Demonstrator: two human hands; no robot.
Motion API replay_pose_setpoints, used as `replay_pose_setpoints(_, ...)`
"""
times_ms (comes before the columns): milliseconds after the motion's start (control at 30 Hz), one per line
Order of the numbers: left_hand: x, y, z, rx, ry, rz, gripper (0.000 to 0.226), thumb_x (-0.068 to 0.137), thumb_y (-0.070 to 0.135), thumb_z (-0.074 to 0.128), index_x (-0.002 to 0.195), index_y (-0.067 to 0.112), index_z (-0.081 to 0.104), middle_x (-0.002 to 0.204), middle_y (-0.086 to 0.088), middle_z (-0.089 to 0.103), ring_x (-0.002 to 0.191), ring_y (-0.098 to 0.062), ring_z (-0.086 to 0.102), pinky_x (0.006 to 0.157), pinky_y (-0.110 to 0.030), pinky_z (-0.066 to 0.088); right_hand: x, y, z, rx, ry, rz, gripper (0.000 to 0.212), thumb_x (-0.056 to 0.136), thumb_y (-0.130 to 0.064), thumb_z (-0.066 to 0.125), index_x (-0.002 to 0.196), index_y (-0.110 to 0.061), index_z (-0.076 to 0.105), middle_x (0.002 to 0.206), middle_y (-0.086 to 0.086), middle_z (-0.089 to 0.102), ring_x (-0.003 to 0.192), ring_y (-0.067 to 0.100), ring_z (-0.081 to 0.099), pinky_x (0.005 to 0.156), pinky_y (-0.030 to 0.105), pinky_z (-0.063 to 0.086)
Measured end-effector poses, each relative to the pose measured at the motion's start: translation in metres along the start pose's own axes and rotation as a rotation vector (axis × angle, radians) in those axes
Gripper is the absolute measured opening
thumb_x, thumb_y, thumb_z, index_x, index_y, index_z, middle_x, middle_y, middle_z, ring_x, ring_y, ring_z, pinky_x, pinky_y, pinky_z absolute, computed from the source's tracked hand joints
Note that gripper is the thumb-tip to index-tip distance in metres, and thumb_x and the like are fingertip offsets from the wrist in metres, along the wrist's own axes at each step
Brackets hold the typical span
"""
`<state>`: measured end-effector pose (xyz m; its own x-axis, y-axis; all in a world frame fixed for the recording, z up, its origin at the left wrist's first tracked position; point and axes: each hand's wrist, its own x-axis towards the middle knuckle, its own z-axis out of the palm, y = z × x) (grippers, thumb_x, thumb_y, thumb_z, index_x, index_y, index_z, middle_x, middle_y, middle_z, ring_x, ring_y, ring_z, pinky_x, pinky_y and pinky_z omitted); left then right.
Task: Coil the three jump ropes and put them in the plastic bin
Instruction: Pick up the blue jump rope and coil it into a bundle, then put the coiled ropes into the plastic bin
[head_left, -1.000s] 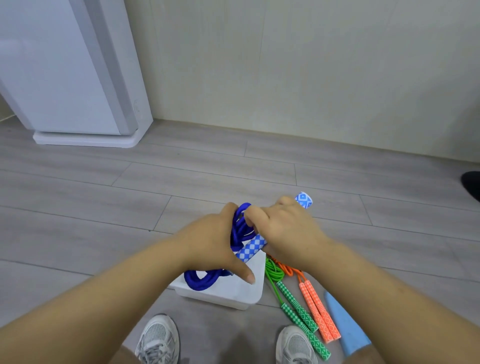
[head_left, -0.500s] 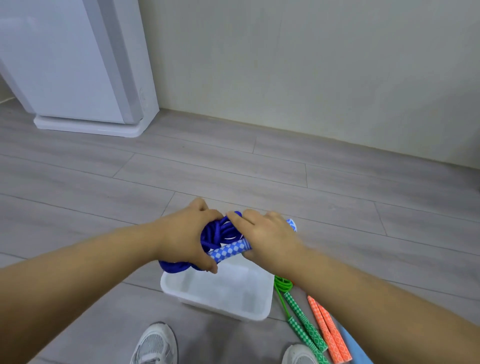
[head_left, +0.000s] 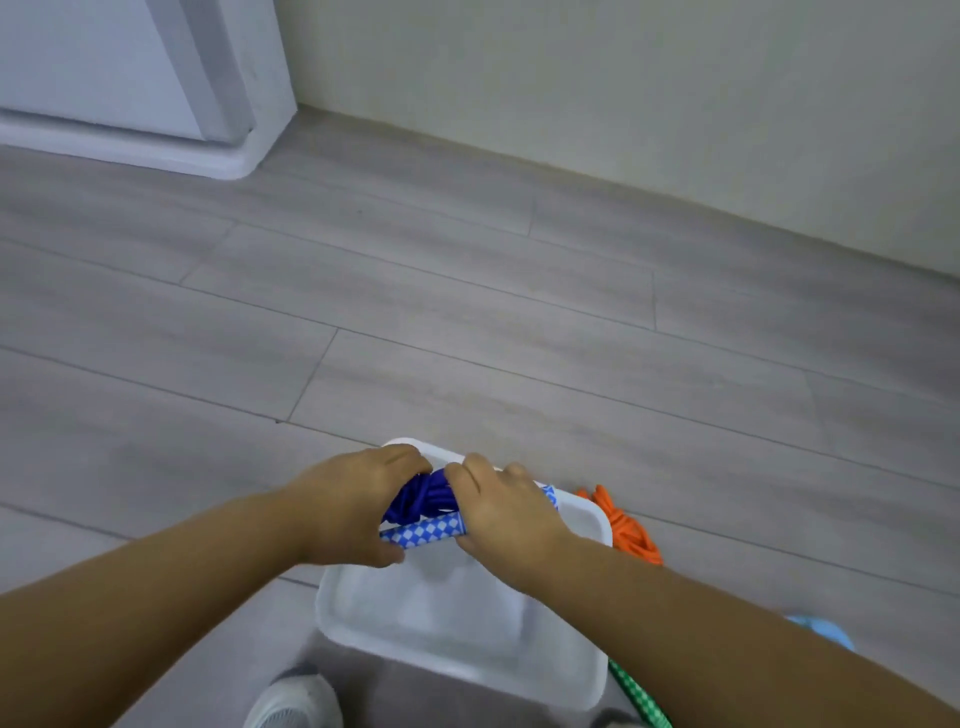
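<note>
**Blue rope bundle held over the open bin**

Both of the person's hands are on the coiled blue jump rope (head_left: 422, 493). The left grip (head_left: 358, 501) is wrapped round the left end of the bundle, thumb underneath. The right grip (head_left: 504, 514) clasps the right end, with its fingers curled over the top of the cords. A blue-and-white checked handle (head_left: 426, 531) lies across the near side of the coil, between the two hands. A sliver of a second patterned handle peeks out past the right knuckles.

The bundle sits above the far half of the white plastic bin (head_left: 452, 670), which stands on the grey plank floor (head_left: 467, 338). Whether the rope touches the bin's rim cannot be told. The visible near part of the bin's inside holds nothing.

The orange jump rope (head_left: 628, 530) lies bunched on the floor just beside the bin's far right corner. The green jump rope (head_left: 640, 699) (only a checked stretch shows) lies by the near right corner, partly hidden under the right forearm. A pale shoe (head_left: 291, 701) shows at the bottom edge.
</note>
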<state>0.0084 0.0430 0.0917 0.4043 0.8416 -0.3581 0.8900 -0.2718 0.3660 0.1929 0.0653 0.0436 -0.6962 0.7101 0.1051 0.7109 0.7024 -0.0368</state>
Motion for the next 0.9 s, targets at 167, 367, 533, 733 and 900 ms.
replay_pose_setpoints(167, 0.022, -0.018, 0.019, -0.006, -0.053, 0.005, 0.058, 0.070, 0.040, 0.070, 0.121, 0.027, 0.044, 0.112, 0.011, 0.052, 0.092, -0.010, 0.054, 0.076, -0.023, 0.046, 0.012, 0.006, 0.031, -0.012, -0.081, -0.043, 0.050, 0.040, -0.020, 0.081, 0.080, -0.014, 0.052, 0.068, 0.001, 0.052, 0.041, 0.017, 0.048, 0.047, 0.024, 0.031)
replay_pose_setpoints(367, 0.043, -0.019, 0.033, 0.046, -0.102, -0.022, 0.058, 0.073, 0.043, 0.067, 0.123, 0.024, 0.045, 0.120, 0.006, 0.050, 0.098, -0.015, 0.055, 0.080, -0.026, 0.047, 0.009, 0.016, 0.046, 0.154, -0.222, -0.032, 0.057, 0.040, -0.027, 0.090, 0.086, -0.011, 0.060, 0.074, 0.006, 0.057, 0.048, 0.022, 0.056, 0.043, 0.028, 0.040)
replay_pose_setpoints(533, 0.052, -0.010, 0.042, 0.101, -0.092, -0.107, 0.055, 0.076, 0.029, 0.070, 0.124, 0.018, 0.046, 0.123, 0.000, 0.047, 0.097, -0.022, 0.058, 0.076, -0.031, 0.049, -0.005, 0.029, 0.032, 0.146, -0.464, 0.049, 0.053, 0.081, -0.029, 0.067, 0.125, -0.011, 0.043, 0.119, 0.012, 0.047, 0.102, 0.032, 0.054, 0.082, 0.041, 0.043)
replay_pose_setpoints(733, 0.050, -0.003, 0.061, 0.050, -0.154, -0.185, 0.054, 0.079, 0.017, 0.069, 0.125, 0.016, 0.041, 0.122, -0.004, 0.045, 0.100, -0.023, 0.058, 0.081, -0.030, 0.054, -0.035, 0.046, 0.027, 0.075, -0.707, 0.093, 0.036, 0.089, -0.015, 0.057, 0.122, -0.016, 0.043, 0.116, 0.006, 0.053, 0.102, 0.027, 0.056, 0.073, 0.034, 0.043)
replay_pose_setpoints(900, 0.051, 0.000, 0.071, 0.080, -0.183, -0.115, 0.048, 0.083, 0.019, 0.066, 0.126, 0.016, 0.044, 0.118, -0.004, 0.054, 0.103, -0.019, 0.054, 0.084, -0.027, 0.050, -0.044, 0.060, 0.025, -0.015, -0.521, -0.023, 0.030, 0.076, -0.025, 0.071, 0.102, -0.015, 0.059, 0.096, 0.005, 0.061, 0.087, 0.026, 0.061, 0.068, 0.033, 0.049)
